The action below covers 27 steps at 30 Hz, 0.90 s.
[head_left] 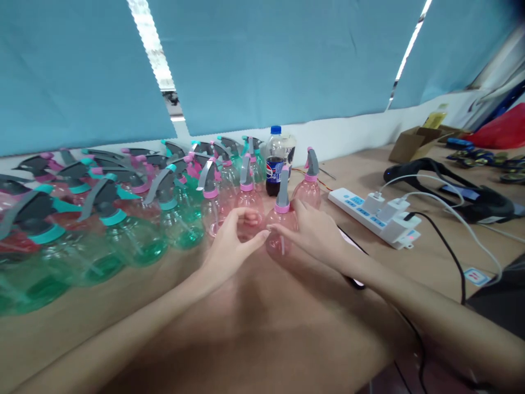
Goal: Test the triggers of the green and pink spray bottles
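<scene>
A pink spray bottle (275, 245) with a grey trigger head and pink collar stands upright on the brown table. My right hand (318, 232) is wrapped round its right side, with the thumb across the front and the other fingers mostly hidden behind. My left hand (232, 238) is open just left of this bottle, its fingers curved and its thumb apart, the thumb tip close to the bottle and to my right thumb. Behind my left hand are further pink spray bottles (213, 210). Another pink spray bottle (308, 189) stands behind my right hand.
Rows of green spray bottles (143, 243) and pink ones fill the left side. A cola bottle (274, 168) stands at the back. To the right lie a white power strip (356, 210) with plugged-in chargers, a black headset (435, 186), cables, a phone (350, 241) and a cardboard box (412, 145).
</scene>
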Motion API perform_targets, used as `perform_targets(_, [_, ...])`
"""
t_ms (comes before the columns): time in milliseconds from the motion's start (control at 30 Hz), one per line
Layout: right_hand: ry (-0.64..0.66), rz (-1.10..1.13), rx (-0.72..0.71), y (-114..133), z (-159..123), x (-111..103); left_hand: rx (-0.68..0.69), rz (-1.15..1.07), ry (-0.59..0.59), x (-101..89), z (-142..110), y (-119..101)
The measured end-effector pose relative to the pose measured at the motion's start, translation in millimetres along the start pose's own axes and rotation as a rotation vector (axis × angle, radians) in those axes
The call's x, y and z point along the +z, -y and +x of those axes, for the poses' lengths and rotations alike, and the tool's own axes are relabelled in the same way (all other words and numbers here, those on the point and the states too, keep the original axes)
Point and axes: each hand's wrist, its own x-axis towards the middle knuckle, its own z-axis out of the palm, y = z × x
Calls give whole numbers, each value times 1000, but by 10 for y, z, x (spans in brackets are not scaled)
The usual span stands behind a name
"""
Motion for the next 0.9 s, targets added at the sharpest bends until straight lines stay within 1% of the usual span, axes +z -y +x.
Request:
perform_targets(67, [-7,15,-45,108,-147,17,16,16,14,-18,-15,-26])
perform_targets(133, [-20,45,-127,238,-261,51,48,50,31,-40,-53,-59])
perform_targets(267, [-67,91,-261,538,-377,145,81,34,15,-158,-177,-149])
perform_targets(400, [-45,86,-362,845,-411,258,58,48,-48,-406,-342,-177])
perform_targets(533, [-34,97,-462,1148,-459,419,56,104,-141,-706,-534,-85])
perform_targets(633, [-10,124,-543,1369,-492,555,54,84,-208,-924,-672,-21])
perform_targets(700, [17,181,-593,1500,-494,629,27,64,-235,-1069,-757,-6])
perform_targets(767, [71,256,-634,1606,-476,680,-15,51,-252,-1213,-838,-1])
perform_targets(833, [174,334,-667,1674,-438,716,-45,42,-265,-1351,-914,11])
perform_targets(900, [288,401,-712,1691,-389,755,-63,30,-273,-1470,-985,37])
